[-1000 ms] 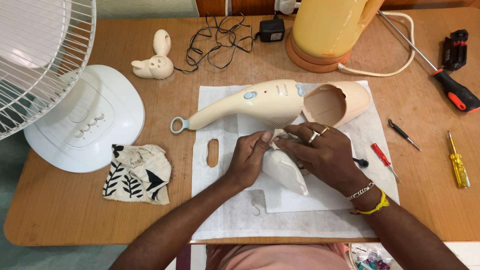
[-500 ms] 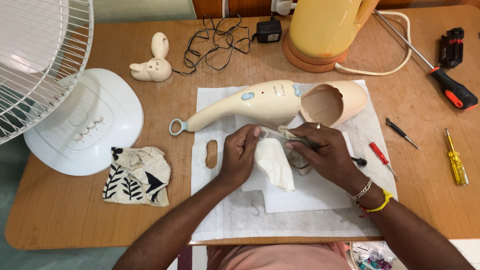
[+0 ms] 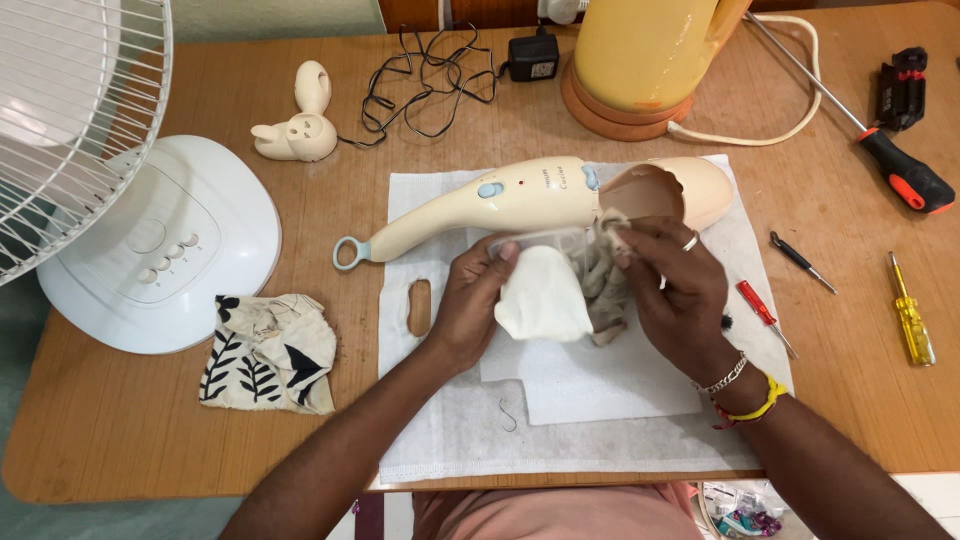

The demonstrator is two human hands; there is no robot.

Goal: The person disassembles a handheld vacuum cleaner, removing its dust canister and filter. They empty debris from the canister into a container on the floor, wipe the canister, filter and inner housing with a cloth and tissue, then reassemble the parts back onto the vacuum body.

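White cloth (image 3: 470,440) overhangs table (image 3: 130,440) near edge. Left hand (image 3: 470,300) grips cream shell (image 3: 545,295) mid-cloth; right hand (image 3: 675,290) pinches grey lint (image 3: 600,275). Patterned rag (image 3: 268,352) left; screwdrivers (image 3: 912,320) right; appliance body (image 3: 500,200), kettle (image 3: 640,50) far edge.

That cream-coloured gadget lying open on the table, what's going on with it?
A person is working on a small handheld vacuum that lies on a white cloth with its front end open. The left hand holds a cream filter piece, while the right hand pulls at a clump of grey fluff beside it. Screwdrivers lie to the right, a white fan to the left.
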